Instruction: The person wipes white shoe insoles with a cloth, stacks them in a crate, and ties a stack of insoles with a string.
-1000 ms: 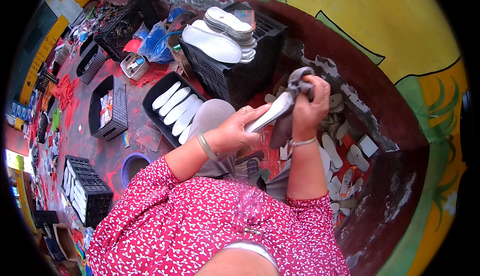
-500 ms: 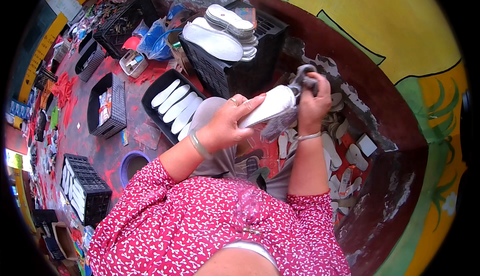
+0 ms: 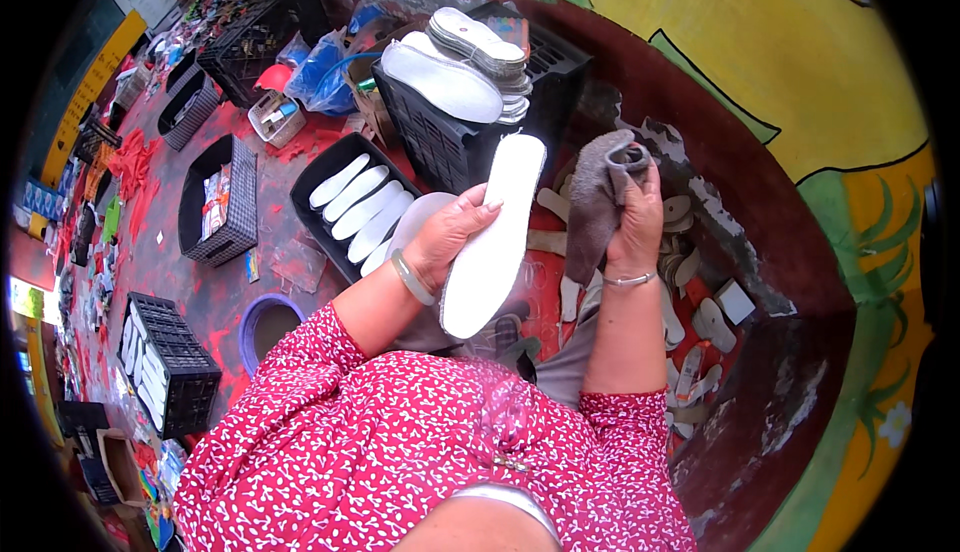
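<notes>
My left hand [image 3: 452, 237] is clamped on a white insole [image 3: 495, 237], held upright just beside my right hand [image 3: 632, 227], whose fingers bunch a grey cloth [image 3: 598, 197]. Probably mid-wipe; next the cloth must meet the insole's face.

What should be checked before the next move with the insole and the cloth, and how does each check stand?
1. Left hand grips the white insole: ok.
2. Right hand holds the grey cloth: ok.
3. Cloth touching the insole: not ok, they sit apart.
4. Insole surface faces up and unobstructed: ok.
5. Insole surface clean: cannot tell.
6. Black crate stacked with insoles lies just beyond the hands: ok.
</notes>
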`<state>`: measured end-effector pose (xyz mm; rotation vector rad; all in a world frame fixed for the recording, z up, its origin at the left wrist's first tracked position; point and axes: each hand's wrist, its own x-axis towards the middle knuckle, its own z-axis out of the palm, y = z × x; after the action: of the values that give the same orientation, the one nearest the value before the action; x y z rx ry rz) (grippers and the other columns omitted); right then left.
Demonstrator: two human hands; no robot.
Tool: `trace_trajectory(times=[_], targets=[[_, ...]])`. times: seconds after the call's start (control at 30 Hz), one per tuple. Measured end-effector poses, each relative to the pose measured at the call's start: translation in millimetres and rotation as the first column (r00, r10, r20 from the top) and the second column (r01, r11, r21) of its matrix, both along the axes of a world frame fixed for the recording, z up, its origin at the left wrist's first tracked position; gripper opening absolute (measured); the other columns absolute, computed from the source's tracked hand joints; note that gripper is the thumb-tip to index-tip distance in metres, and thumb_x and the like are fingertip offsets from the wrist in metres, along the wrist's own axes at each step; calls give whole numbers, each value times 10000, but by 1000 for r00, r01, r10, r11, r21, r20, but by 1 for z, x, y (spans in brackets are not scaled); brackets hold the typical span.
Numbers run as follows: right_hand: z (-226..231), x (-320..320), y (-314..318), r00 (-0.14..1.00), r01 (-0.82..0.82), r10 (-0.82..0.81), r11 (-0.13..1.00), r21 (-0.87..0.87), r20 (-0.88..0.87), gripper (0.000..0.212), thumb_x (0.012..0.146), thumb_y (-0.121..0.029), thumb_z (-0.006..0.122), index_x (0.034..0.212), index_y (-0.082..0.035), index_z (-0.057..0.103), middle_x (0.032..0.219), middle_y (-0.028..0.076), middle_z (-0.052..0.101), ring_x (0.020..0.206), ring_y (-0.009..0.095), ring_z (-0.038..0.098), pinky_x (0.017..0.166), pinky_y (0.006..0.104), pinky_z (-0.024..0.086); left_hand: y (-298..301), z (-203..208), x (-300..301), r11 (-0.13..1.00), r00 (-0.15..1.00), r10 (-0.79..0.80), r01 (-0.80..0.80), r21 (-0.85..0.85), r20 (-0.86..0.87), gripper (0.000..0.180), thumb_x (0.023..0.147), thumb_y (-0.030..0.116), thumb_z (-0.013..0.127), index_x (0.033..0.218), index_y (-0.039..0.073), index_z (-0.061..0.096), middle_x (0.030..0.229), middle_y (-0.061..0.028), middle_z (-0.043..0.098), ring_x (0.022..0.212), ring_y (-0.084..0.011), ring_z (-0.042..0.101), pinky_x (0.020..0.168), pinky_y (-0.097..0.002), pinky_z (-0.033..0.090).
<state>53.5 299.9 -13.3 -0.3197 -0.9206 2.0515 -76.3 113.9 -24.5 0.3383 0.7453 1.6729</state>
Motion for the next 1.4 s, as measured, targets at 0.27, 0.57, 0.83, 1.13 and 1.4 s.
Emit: trace_trajectory(times=[0.27,0.57,0.83,1.13,1.4], targets=[[-9,-25,-29,967,13,-132,881,473,219,277,857,-14,627,1128,-38,575,1017,8,592,927,86,543,836,225,444,6,3,12,999,988,-35,30,-37,-147,340,928,154,522,1238,29,460,970,-80,646,770,-138,663,683,-260,557],[-13,-29,-52,947,-10,-222,706,709,234,263,804,35,610,1061,-17,625,1096,73,578,991,162,567,869,258,441,20,-3,-13,986,978,162,-155,61,-131,265,934,103,495,1183,17,519,989,-79,641,822,-146,646,733,-276,542],[-1,-22,-66,942,-117,-166,649,751,290,308,754,72,580,1047,-10,626,1101,90,571,990,187,577,859,267,449,20,11,-26,947,947,302,-285,147,-111,225,947,68,447,1146,-1,526,993,-106,633,845,-171,639,776,-300,533],[7,-14,-96,947,-119,-183,561,819,263,346,725,81,582,1052,-29,606,1092,138,540,986,261,569,855,307,450,17,26,-53,835,850,526,-512,202,-20,226,958,113,442,1154,24,510,956,-99,625,833,-209,638,752,-357,544],[12,-13,-117,914,40,-395,328,944,98,354,709,80,597,1050,-14,602,1105,138,535,993,278,542,866,323,443,24,31,-58,731,743,663,-670,130,96,249,963,102,397,1170,-6,483,1047,-161,602,912,-294,626,810,-432,525]])
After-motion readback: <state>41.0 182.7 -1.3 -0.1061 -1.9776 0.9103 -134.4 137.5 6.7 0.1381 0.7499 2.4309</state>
